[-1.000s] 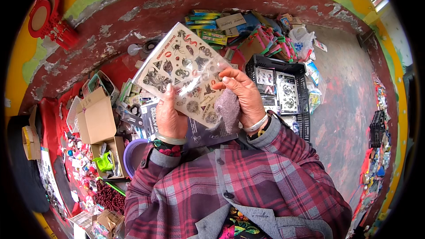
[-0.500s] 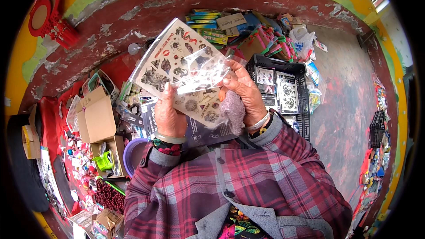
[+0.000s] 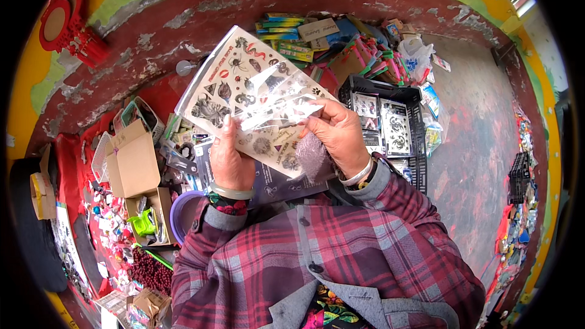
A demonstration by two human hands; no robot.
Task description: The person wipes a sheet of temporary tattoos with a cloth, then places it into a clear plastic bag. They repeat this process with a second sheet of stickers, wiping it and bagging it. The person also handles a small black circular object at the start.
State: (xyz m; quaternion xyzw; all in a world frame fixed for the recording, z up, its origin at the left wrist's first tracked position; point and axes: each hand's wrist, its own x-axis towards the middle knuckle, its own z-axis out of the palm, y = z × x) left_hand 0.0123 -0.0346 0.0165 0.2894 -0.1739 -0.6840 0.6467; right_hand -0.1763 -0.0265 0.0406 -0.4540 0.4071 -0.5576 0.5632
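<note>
A temporary tattoo sheet (image 3: 219,88) printed with black and red designs lies tilted in a clear plastic sleeve, held up before my chest. My left hand (image 3: 231,158) closes on its lower left edge, thumb on top. My right hand (image 3: 340,137) pinches the sleeve's shiny, creased plastic (image 3: 283,106) at the right side. A fuzzy mauve-grey cloth (image 3: 313,155) hangs under the right fingers, bunched against the palm. Glare hides part of the printed designs. Below the sheet is a dark printed package (image 3: 274,186), partly covered by my hands and the sheet.
To the right stands a black crate (image 3: 419,152) with more tattoo sheets (image 3: 396,128). An open cardboard box (image 3: 137,167) and a purple basin (image 3: 180,219) are at left. Colourful boxes (image 3: 283,33) and pink-green handled items (image 3: 381,64) pile by the far wall.
My right hand has shifted slightly lower and its fingers have closed together on the plastic. The cloth has swung down a little; the sheet has tilted slightly.
</note>
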